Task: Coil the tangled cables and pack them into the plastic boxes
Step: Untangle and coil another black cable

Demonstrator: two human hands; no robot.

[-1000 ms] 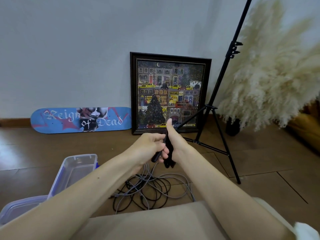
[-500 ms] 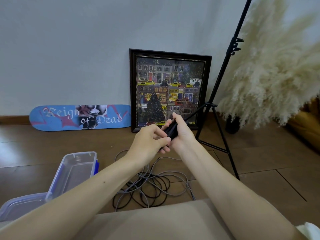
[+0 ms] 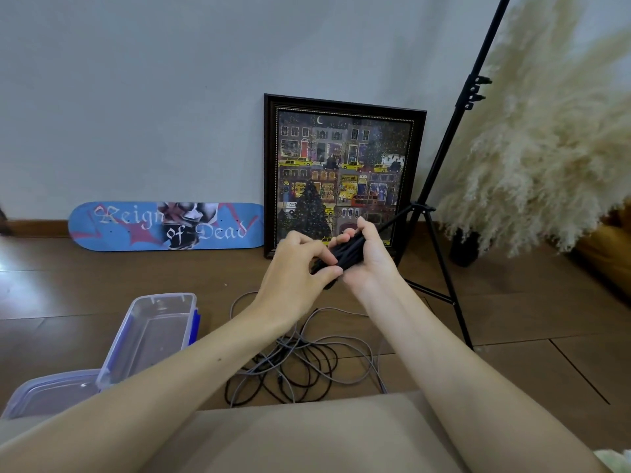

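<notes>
A bundle of coiled black cable [image 3: 348, 255] is held up in front of me, over the floor. My right hand [image 3: 370, 256] grips it with curled fingers. My left hand [image 3: 302, 268] pinches the bundle's near end between thumb and fingers. Below the hands, a tangle of grey and black cables [image 3: 304, 361] lies on the wooden floor. An open clear plastic box [image 3: 153, 332] with blue clips stands at the left, nothing visible inside it. A second clear plastic box [image 3: 51, 392] shows at the lower left, partly hidden by my left arm.
A framed picture [image 3: 343, 172] and a blue skateboard deck [image 3: 164, 227] lean on the wall. A black tripod stand [image 3: 440, 213] spreads its legs right of the hands. Pampas grass [image 3: 546, 148] fills the right. A beige cushion [image 3: 307, 435] lies under my arms.
Both hands rose with the black cable bundle, which turned from upright to slanted. The left hand's fingers shifted along the bundle's near end.
</notes>
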